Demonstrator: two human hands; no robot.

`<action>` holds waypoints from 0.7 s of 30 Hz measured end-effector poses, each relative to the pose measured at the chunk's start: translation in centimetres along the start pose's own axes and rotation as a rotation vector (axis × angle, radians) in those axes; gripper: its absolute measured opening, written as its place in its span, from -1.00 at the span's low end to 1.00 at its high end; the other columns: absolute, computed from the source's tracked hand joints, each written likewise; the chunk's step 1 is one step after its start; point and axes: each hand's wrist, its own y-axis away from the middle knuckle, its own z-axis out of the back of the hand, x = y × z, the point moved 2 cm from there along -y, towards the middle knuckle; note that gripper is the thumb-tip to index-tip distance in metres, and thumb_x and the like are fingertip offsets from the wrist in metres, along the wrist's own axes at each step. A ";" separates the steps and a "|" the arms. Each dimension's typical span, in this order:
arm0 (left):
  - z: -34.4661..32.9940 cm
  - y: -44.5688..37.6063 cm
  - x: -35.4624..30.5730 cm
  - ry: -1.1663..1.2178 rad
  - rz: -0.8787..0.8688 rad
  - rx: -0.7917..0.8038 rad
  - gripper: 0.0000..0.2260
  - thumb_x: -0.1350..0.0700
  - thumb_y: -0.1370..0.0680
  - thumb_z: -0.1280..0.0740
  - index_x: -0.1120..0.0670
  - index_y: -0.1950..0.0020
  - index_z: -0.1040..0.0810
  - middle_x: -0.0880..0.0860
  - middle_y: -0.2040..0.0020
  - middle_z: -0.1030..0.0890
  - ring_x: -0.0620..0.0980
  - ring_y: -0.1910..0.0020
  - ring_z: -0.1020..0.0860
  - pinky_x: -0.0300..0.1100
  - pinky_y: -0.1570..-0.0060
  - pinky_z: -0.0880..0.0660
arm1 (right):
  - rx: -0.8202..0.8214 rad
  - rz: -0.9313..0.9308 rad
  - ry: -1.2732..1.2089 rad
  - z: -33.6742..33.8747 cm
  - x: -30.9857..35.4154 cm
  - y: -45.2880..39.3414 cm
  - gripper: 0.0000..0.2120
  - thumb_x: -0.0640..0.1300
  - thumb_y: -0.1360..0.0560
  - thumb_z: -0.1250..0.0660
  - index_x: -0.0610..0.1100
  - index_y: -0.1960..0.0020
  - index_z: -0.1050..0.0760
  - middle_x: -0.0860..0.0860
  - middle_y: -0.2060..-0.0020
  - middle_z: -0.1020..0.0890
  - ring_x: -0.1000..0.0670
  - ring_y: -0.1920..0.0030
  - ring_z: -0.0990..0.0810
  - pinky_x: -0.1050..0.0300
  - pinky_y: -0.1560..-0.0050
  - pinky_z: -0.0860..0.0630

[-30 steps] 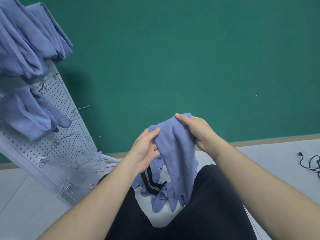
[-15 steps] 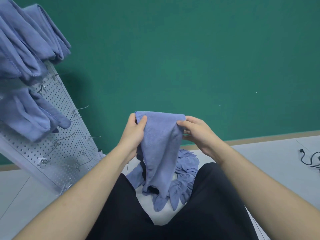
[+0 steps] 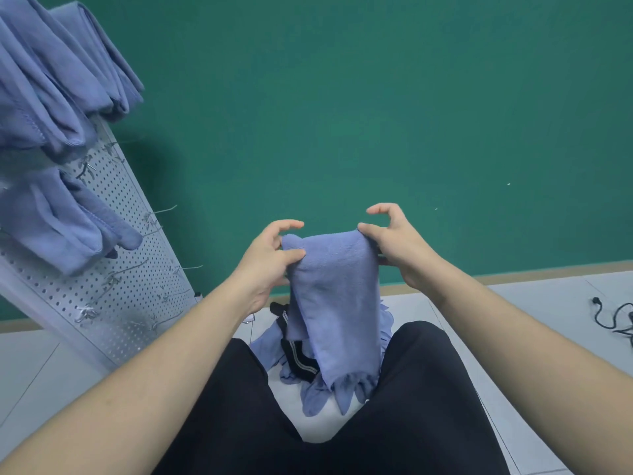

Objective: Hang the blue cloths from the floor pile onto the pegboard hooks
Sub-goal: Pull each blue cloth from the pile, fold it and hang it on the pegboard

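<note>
Both hands hold one blue cloth [image 3: 334, 296] up by its top edge: left hand [image 3: 270, 258] pinches the left corner w/ thumb, right hand [image 3: 397, 245] grips the right corner, index finger raised. Cloth hangs folded btwn the knees over the floor pile [image 3: 318, 389]. Pegboard [image 3: 113, 269] leans at left w/ hung cloths [image 3: 51, 80] up top, bare hooks [image 3: 161, 210] lower; black cable [image 3: 616, 317] on floor at right.
</note>
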 end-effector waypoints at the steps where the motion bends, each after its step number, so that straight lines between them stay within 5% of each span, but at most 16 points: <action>1: -0.2 0.0 0.0 -0.073 -0.062 -0.035 -0.62 0.30 -0.54 -0.37 -0.20 -0.09 -0.62 -0.03 -0.16 -0.61 -0.06 0.01 -0.56 -0.06 0.06 -0.54 | 0.007 0.030 0.052 0.1 0.1 0.0 -0.84 -0.07 -0.60 -0.30 0.13 -0.13 -0.41 -0.05 0.26 -0.50 -0.04 0.24 -0.43 0.01 0.10 -0.50; 5: -0.6 -0.3 -0.9 -0.036 -0.061 -0.069 -0.76 0.29 -0.50 -0.44 -0.08 0.14 -0.71 -0.09 0.04 -0.69 -0.08 0.11 -0.56 -0.18 0.15 -0.45 | 0.005 0.147 0.348 0.4 0.9 -0.1 -0.76 -0.17 -0.63 -0.15 0.09 0.04 -0.53 0.04 0.44 -0.38 -0.02 0.36 -0.29 0.12 0.26 -0.31; 8: -0.4 -0.6 -1.7 0.052 0.061 -0.006 -0.82 0.31 -0.53 -0.43 0.03 0.04 -0.68 0.04 0.09 -0.68 -0.04 0.18 -0.58 -0.16 0.11 -0.54 | 0.021 0.103 0.443 0.4 1.4 -0.2 -0.69 -0.21 -0.63 -0.09 0.05 0.07 -0.55 -0.02 0.34 -0.41 -0.02 0.33 -0.30 0.14 0.29 -0.27; 11: -0.2 -0.7 -2.0 0.096 0.169 0.031 -0.75 0.30 -0.53 -0.43 0.06 -0.16 -0.59 0.12 0.06 -0.66 -0.02 0.19 -0.60 -0.14 0.14 -0.58 | 0.067 -0.051 0.287 0.4 1.9 -0.2 -0.79 -0.13 -0.65 -0.14 0.03 0.01 -0.54 0.01 0.22 -0.47 0.01 0.24 -0.40 0.15 0.22 -0.44; 15: 0.3 -0.9 -2.5 0.064 0.162 0.050 -0.55 0.32 -0.45 -0.51 -0.07 -0.22 -0.53 0.03 -0.21 -0.43 0.02 -0.08 -0.55 -0.01 -0.07 -0.57 | 0.174 -0.233 0.035 0.3 2.5 0.1 -0.93 -0.11 -0.59 -0.29 -0.01 -0.04 -0.53 0.01 0.10 -0.54 -0.03 0.11 -0.50 0.02 0.01 -0.52; 21: 0.2 -0.1 -3.6 -0.134 0.040 0.125 -0.48 0.47 -0.48 -0.34 -0.13 -0.20 -0.58 -0.06 -0.25 -0.45 0.00 0.15 -0.47 -0.09 0.15 -0.53 | 0.278 -0.223 0.007 1.3 3.0 -0.4 -0.71 -0.35 -0.55 -0.28 -0.04 -0.16 -0.51 -0.05 0.22 -0.49 -0.04 0.22 -0.48 -0.02 -0.02 -0.53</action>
